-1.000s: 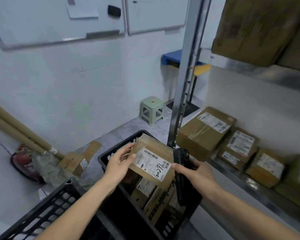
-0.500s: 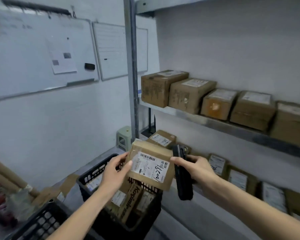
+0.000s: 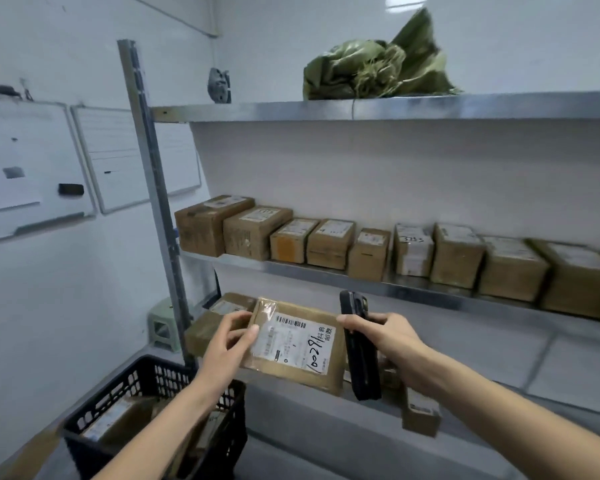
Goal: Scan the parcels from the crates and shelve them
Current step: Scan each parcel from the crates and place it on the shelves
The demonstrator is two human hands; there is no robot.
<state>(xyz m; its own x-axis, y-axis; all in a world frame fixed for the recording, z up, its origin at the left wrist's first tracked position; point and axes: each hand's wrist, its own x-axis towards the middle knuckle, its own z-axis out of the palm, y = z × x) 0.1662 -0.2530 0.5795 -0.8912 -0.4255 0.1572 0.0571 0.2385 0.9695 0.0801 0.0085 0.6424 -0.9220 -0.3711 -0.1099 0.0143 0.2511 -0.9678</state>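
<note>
I hold a brown parcel (image 3: 297, 344) with a white label and handwritten numbers in front of the shelving. My left hand (image 3: 227, 344) grips its left edge, thumb on the label. My right hand (image 3: 388, 341) holds a black handheld scanner (image 3: 359, 348) upright against the parcel's right edge. Below left stands a black crate (image 3: 146, 386) with more parcels inside. The middle shelf (image 3: 378, 284) carries a row of several brown parcels (image 3: 329, 244).
A metal upright post (image 3: 153, 202) stands at the shelf's left end. A green sack (image 3: 378, 69) lies on the top shelf (image 3: 361, 109). More parcels (image 3: 421, 414) sit on the lower shelf. Whiteboards (image 3: 32, 174) hang on the left wall, and a green stool (image 3: 163, 323) stands behind the post.
My view has risen from the crate to the shelves. Both hands have lifted the parcel and scanner up from over the crate toward the shelving.
</note>
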